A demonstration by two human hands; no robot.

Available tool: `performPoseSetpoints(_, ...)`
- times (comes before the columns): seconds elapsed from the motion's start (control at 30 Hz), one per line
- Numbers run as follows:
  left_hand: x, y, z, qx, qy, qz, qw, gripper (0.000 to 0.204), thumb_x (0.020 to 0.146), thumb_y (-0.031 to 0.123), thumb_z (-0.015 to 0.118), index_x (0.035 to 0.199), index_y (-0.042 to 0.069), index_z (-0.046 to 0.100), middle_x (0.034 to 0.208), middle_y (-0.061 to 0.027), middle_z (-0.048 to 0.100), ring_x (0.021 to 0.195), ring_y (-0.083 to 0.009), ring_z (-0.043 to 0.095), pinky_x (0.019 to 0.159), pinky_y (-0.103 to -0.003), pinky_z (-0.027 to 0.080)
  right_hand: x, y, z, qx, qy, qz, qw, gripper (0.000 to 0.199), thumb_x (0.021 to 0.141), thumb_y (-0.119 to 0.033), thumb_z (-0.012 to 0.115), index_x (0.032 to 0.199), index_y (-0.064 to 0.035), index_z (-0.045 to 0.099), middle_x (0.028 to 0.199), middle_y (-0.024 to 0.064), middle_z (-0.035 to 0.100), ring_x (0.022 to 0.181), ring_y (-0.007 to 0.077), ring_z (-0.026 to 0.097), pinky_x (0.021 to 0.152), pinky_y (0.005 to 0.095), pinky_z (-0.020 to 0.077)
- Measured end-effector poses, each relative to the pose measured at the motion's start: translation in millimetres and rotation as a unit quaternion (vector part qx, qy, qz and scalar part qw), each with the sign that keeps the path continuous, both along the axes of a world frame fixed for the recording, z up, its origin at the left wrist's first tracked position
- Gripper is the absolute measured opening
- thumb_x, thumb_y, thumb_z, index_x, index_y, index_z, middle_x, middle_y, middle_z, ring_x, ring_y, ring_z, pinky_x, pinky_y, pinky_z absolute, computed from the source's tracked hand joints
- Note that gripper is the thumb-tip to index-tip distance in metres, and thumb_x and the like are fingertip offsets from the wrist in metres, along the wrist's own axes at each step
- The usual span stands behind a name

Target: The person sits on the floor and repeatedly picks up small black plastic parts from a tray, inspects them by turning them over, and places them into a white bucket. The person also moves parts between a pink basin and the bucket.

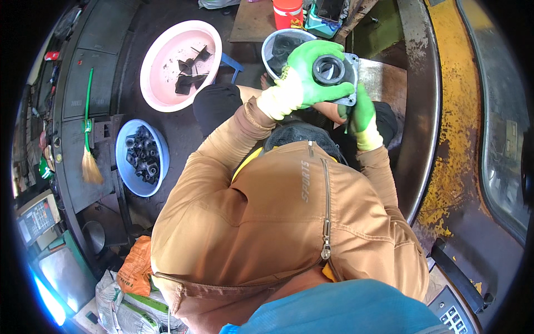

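Left hand grips flanged part; right hand: grip unclear. Pink basin holds black scraps; blue basin, black fittings.

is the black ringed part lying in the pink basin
No, the left hand grips the black ringed part, apart from the pink basin.
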State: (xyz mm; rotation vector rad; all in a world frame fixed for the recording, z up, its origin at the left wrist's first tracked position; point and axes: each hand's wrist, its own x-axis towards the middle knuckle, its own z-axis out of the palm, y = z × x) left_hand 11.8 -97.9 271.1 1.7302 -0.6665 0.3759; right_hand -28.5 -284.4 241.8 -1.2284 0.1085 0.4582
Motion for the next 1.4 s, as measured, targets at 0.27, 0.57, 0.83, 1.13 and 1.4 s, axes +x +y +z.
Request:
performPoseSetpoints(0.27,-15.8,-36.7,-8.1,-0.012,0.04,0.054,0.998,0.053,0.062,0.02,0.086,0.105,0.004,0.061,0.112,-0.0135,0.061,0.102,-0.0233,0.06,0.088,-0.035,0.049,-4.2,35.1,-38.1,-0.012,-0.323,-0.158,0.933,0.04,0.095,-0.019,0.052,0.131,-0.0048,0.045,0.121,0.0076,0.055,0.108,0.0187,0.055,0.09,0.0306,0.0465)
performPoseSetpoints(0.57,-18.5,-29.4,0.5,-0.043,0.053,-0.007,0.998,0.052,0.062,0.017,0.085,0.106,0.004,0.06,0.114,-0.0138,0.062,0.104,-0.0221,0.06,0.09,-0.035,0.048,-0.1,23.7,14.9,-0.222,-0.407,-0.045,0.885,0.044,0.079,-0.014,0.067,0.119,-0.0055,0.051,0.109,0.0064,0.058,0.1,0.0184,0.058,0.084,0.0303,0.0478)
performPoseSetpoints(0.83,-12.7,-12.5,19.6,-0.012,0.186,-0.228,0.956,0.046,0.066,0.011,0.081,0.107,0.005,0.061,0.118,-0.0104,0.06,0.108,-0.0201,0.057,0.094,-0.035,0.046,-5.4,-13.0,11.5,-0.034,-0.217,0.063,0.974,0.064,0.069,-0.009,0.081,0.125,-0.0044,0.05,0.116,0.0075,0.06,0.107,0.0166,0.056,0.093,0.0309,0.0462)
performPoseSetpoints(1.13,12.7,6.1,35.1,-0.025,0.375,-0.427,0.822,0.061,0.058,0.005,0.077,0.116,0.005,0.058,0.123,-0.0091,0.055,0.119,-0.0185,0.049,0.101,-0.033,0.04,-0.9,1.2,2.5,0.146,0.072,0.051,0.985,0.052,0.078,-0.015,0.074,0.124,-0.0036,0.052,0.114,0.005,0.06,0.104,0.0141,0.057,0.088,0.0289,0.0482)
performPoseSetpoints(1.4,-4.0,-22.3,14.6,0.005,0.019,-0.057,0.998,0.06,0.063,0.015,0.081,0.117,0.001,0.057,0.129,-0.0135,0.053,0.116,-0.0242,0.053,0.097,-0.036,0.043,13.2,26.6,0.9,-0.078,-0.322,-0.09,0.939,0.045,0.083,-0.021,0.067,0.12,-0.0017,0.051,0.111,0.0081,0.06,0.101,0.0189,0.059,0.087,0.0315,0.0486)
